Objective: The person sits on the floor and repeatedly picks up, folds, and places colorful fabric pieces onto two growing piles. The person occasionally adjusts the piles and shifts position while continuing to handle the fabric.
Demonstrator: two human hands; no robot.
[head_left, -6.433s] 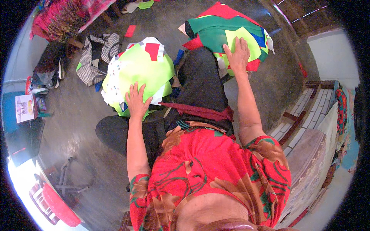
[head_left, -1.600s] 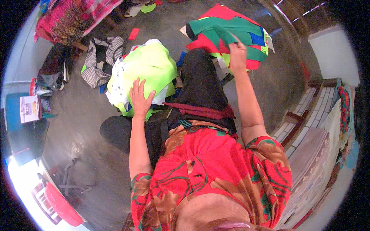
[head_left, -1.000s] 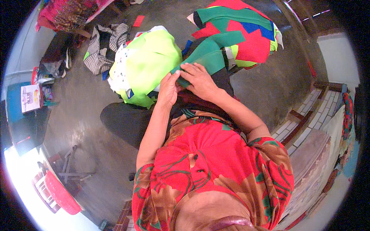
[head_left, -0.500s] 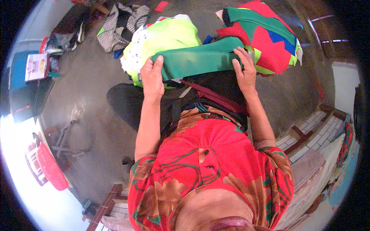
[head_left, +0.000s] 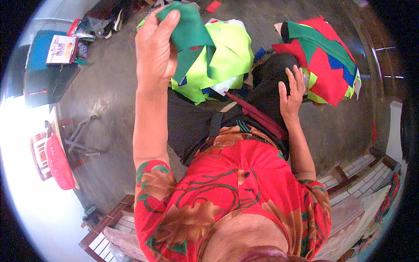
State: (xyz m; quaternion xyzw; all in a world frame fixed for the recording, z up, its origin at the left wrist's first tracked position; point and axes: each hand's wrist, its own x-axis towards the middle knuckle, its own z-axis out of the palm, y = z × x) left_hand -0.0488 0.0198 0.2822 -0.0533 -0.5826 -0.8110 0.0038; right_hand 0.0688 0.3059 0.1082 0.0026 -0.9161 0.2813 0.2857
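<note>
Red floral blouse (head_left: 235, 196) nearest, filling the lower view. Right hand (head_left: 291, 91) resting flat on the black-trousered knee (head_left: 273, 87), fingers spread apart, gripping nothing. Left hand (head_left: 155, 46) lifted high on an outstretched arm, fingers and thumb clamped on a dark green cloth piece (head_left: 190, 37) hanging over the lime-green pile (head_left: 222, 61) on the lap's left side. Just beyond the right hand, on the grey concrete floor (head_left: 109, 87), a second heap of red, green and blue cloth pieces (head_left: 325, 61). Off to the left, near the rim, a red plastic basin (head_left: 59, 161) and a metal folding frame (head_left: 83, 135). Farther up on the left, a blue box (head_left: 41, 50) with a small printed carton (head_left: 61, 48) on top.
</note>
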